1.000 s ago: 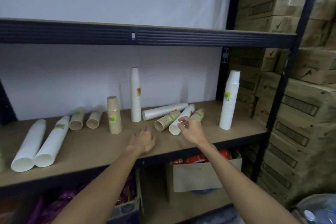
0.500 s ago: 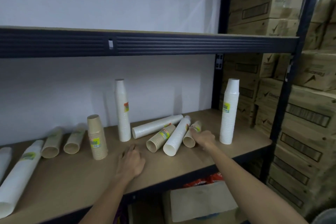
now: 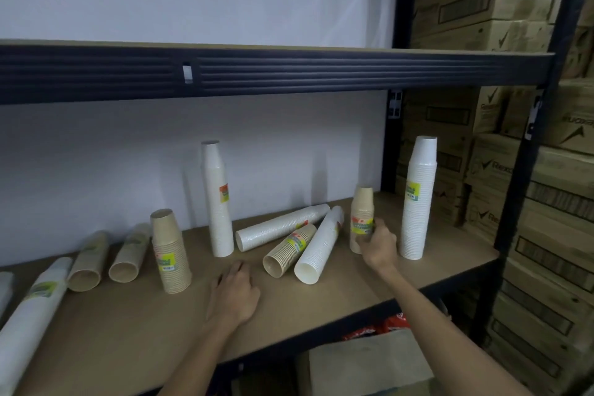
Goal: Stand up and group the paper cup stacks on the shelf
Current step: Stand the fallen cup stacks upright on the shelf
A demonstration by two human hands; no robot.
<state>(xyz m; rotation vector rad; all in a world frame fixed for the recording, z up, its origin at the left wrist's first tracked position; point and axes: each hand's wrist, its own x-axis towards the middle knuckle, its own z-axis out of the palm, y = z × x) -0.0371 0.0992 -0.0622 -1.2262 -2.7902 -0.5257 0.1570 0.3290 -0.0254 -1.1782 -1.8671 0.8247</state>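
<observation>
Your right hand (image 3: 379, 246) has its fingers curled round the lower half of the short brown stack (image 3: 362, 212), which stands upright, mouth down, on the shelf board (image 3: 128, 331). Just to the right of that hand stands the tall white stack (image 3: 418, 202), upright, near the held one but apart from it. To the left of that hand three stacks lie on their sides with their open mouths toward you: the near white stack (image 3: 318, 244) closest to your fingers, the lying brown stack (image 3: 289, 249) against it, and the far white stack (image 3: 283, 227) behind both. Your left hand (image 3: 236, 292) lies palm down on the board, fingers relaxed and close together, holding nothing. Beyond its fingertips the slim white stack (image 3: 218, 202) stands upright by the wall. To the left of this hand the upright brown stack (image 3: 170, 254) stands mouth down. Further left, two brown stacks (image 3: 86, 262) lie side by side, and the long white stack (image 3: 29, 315) lies well apart at the far left. Cardboard boxes (image 3: 546, 170) fill the space to the right of your right hand, past the shelf post.
</observation>
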